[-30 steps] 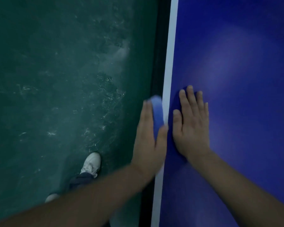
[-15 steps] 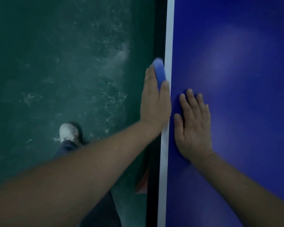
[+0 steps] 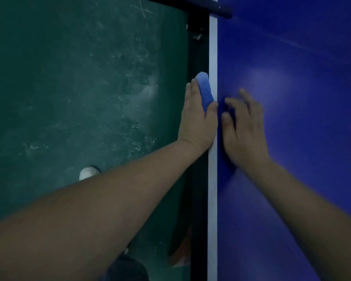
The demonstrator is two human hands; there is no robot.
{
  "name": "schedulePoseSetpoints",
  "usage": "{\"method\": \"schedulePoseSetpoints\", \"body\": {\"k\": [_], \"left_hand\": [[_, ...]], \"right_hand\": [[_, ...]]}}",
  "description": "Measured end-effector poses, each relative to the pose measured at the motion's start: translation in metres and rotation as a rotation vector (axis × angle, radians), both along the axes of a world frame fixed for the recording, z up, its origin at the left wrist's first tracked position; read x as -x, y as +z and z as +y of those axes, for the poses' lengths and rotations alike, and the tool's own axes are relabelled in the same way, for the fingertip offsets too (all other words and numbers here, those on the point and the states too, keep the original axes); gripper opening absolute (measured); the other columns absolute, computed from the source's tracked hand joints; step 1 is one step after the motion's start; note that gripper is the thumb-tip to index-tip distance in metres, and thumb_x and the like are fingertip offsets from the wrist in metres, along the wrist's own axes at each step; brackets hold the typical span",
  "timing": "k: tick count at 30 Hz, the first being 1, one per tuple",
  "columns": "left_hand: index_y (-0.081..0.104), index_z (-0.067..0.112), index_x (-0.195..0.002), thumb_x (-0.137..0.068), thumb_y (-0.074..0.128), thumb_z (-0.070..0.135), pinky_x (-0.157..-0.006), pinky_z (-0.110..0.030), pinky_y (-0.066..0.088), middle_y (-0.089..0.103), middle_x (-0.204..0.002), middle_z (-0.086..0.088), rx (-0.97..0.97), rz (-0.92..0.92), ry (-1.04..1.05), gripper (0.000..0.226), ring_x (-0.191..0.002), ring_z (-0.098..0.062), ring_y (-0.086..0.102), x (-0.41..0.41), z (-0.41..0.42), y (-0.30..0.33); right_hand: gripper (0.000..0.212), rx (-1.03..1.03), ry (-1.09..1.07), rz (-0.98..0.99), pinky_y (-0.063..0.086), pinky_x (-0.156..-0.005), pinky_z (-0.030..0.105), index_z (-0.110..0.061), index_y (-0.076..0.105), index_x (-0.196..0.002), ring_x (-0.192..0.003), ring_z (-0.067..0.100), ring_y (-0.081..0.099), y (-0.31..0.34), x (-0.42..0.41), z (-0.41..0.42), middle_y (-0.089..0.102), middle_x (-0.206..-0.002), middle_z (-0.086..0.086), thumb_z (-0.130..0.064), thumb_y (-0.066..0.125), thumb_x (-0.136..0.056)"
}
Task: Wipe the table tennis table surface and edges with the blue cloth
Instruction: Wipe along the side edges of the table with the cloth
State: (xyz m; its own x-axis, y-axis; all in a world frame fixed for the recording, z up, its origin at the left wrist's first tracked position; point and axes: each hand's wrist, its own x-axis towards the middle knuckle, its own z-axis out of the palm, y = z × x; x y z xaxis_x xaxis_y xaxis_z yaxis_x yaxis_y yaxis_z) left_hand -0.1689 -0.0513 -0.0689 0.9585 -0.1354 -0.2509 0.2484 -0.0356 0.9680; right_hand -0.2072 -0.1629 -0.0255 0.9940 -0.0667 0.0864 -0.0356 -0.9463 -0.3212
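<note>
The dark blue table tennis table (image 3: 302,179) fills the right half of the view, with a white line (image 3: 212,47) along its left edge. My left hand (image 3: 198,120) holds the folded blue cloth (image 3: 205,89) against the table's side edge, fingers outside the edge and thumb on the white line. My right hand (image 3: 244,128) is just above or on the blue surface beside the edge, fingers spread and blurred with motion.
A scuffed green floor (image 3: 79,88) lies left of the table. My white shoe (image 3: 88,173) shows below my left forearm. The net's dark post and bracket (image 3: 199,21) stand at the table edge further ahead.
My left hand has slid the cloth forward along the table edge towards the net post. My right hand has lifted from lying flat and moved forward. I have stepped forward.
</note>
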Motion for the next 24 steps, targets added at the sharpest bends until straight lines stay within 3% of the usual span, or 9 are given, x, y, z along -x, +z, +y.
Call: {"method": "schedulePoseSetpoints", "body": {"k": [3, 6, 9, 14, 18, 20, 24], "left_hand": [[0.002, 0.013, -0.161, -0.107, 0.043, 0.021, -0.124, -0.022, 0.003, 0.001, -0.170, 0.002, -0.003, -0.047, 0.023, 0.068, -0.155, -0.005, 0.000, 0.026, 0.001, -0.001], [-0.004, 0.024, -0.159, -0.107, 0.038, 0.038, -0.127, -0.033, 0.007, -0.006, -0.169, 0.013, 0.031, -0.066, -0.031, 0.069, -0.155, -0.005, -0.003, 0.096, 0.013, -0.004], [-0.013, 0.035, -0.154, -0.101, 0.030, 0.062, -0.127, -0.037, 0.008, -0.014, -0.164, 0.028, 0.051, 0.057, -0.115, 0.074, -0.153, -0.001, -0.008, 0.126, 0.022, 0.003], [-0.001, 0.019, -0.160, -0.103, 0.039, 0.034, -0.128, -0.038, 0.009, -0.001, -0.170, 0.005, 0.010, 0.017, 0.008, 0.071, -0.155, -0.006, 0.000, 0.000, -0.003, 0.000], [0.009, 0.010, -0.161, -0.101, 0.038, 0.029, -0.127, -0.039, 0.012, 0.009, -0.170, -0.003, -0.006, 0.021, 0.066, 0.070, -0.155, -0.011, 0.009, -0.121, -0.015, 0.002], [0.006, 0.013, -0.161, -0.104, 0.039, 0.027, -0.127, -0.037, 0.010, 0.006, -0.170, 0.000, -0.026, 0.012, 0.045, 0.067, -0.155, -0.008, 0.005, -0.108, -0.014, 0.002], [0.000, 0.026, -0.160, -0.106, 0.040, 0.026, -0.126, -0.030, 0.007, -0.002, -0.169, 0.013, 0.001, -0.001, -0.001, 0.067, -0.154, -0.003, -0.001, 0.018, 0.001, 0.009]], "right_hand": [[0.045, 0.016, -0.048, 0.091, 0.012, -0.120, 0.026, -0.011, 0.046, -0.145, -0.150, 0.025, 0.021, 0.006, -0.068, -0.012, 0.026, -0.162, 0.009, -0.029, 0.039, -0.105], [0.047, 0.007, -0.097, 0.117, 0.014, -0.125, 0.040, -0.014, 0.041, -0.149, -0.152, 0.023, 0.017, -0.005, -0.090, -0.010, 0.026, -0.163, 0.005, -0.030, 0.035, -0.105], [0.049, 0.007, -0.105, 0.091, 0.017, -0.125, 0.045, -0.013, 0.042, -0.149, -0.152, 0.023, 0.018, -0.009, -0.087, -0.010, 0.029, -0.162, 0.004, -0.030, 0.035, -0.104], [0.048, 0.019, -0.115, 0.057, 0.021, -0.123, 0.046, -0.011, 0.046, -0.146, -0.151, 0.025, 0.022, -0.007, -0.087, -0.011, 0.033, -0.160, 0.006, -0.030, 0.036, -0.103], [0.049, 0.014, -0.095, 0.040, 0.023, -0.122, 0.049, -0.010, 0.048, -0.145, -0.150, 0.027, 0.024, -0.010, -0.087, -0.013, 0.035, -0.159, 0.008, -0.031, 0.036, -0.103], [0.049, 0.008, -0.093, 0.035, 0.023, -0.122, 0.051, -0.011, 0.048, -0.146, -0.151, 0.027, 0.024, -0.012, -0.086, -0.013, 0.035, -0.159, 0.008, -0.031, 0.036, -0.103], [0.048, 0.012, -0.091, 0.036, 0.022, -0.122, 0.052, -0.010, 0.049, -0.145, -0.150, 0.029, 0.024, -0.014, -0.085, -0.014, 0.036, -0.159, 0.010, -0.031, 0.036, -0.103]]}}
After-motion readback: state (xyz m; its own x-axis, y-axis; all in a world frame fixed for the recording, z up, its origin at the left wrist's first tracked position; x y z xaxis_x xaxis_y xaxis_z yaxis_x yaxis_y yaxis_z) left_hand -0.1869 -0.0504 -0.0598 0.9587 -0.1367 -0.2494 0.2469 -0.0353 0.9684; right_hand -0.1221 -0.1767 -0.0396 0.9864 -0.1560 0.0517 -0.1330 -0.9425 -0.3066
